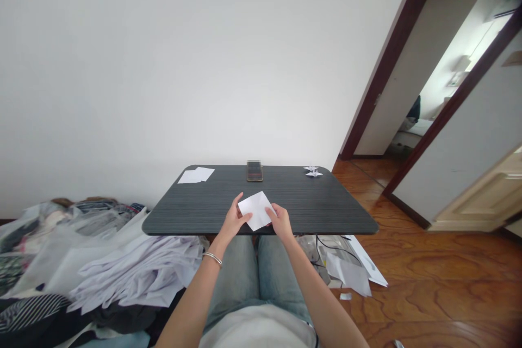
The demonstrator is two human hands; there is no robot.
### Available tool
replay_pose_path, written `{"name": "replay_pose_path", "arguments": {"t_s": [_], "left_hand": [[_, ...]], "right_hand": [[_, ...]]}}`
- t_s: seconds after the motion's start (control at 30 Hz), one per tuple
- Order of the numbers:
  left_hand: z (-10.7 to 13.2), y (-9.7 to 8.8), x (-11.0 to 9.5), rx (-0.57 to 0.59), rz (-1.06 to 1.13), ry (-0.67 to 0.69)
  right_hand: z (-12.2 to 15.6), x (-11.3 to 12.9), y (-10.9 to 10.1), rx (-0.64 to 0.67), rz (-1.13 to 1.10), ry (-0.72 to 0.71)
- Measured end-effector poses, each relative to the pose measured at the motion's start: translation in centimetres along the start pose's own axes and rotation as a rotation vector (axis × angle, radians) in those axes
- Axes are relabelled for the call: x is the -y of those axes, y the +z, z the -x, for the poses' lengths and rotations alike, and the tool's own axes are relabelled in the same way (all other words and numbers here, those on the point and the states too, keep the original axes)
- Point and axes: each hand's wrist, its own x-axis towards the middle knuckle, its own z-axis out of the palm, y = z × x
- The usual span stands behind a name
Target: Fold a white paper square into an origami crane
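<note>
This view comes from the head and looks down at two bare hands. The left hand [233,221] and the right hand [280,222] are both up in front of the person, over the near edge of a dark surface [293,187]. Between them is a white paper square [256,210], turned so that one corner points up.

Each grip is narrow and holds the paper. The left grip has the paper's left side, and the right grip has its lower right side. The paper sits between the two hands and touches both. I cannot tell if it also touches the surface.

A thin silver bracelet [212,259] sits on the left wrist. Farther away on the surface lie a few white paper sheets [196,175], a phone [254,171] and two small paper cranes [312,172]. The sheets are to the left, the phone is in the middle, and the cranes are to the right.

Past the left side of the surface is a big heap of clothes [134,272]. By the right leg, some papers and plastic [346,266] lie on the wood floor [411,288].
</note>
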Motion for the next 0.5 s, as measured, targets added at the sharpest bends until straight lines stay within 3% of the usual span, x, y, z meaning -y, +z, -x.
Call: {"name": "replay_pose_path", "arguments": {"t_s": [0.5], "left_hand": [[-0.02,-0.56,0.12,-0.048,-0.068,-0.017]], "right_hand": [[-0.39,0.10,-0.58,0.104,-0.114,0.105]]}}
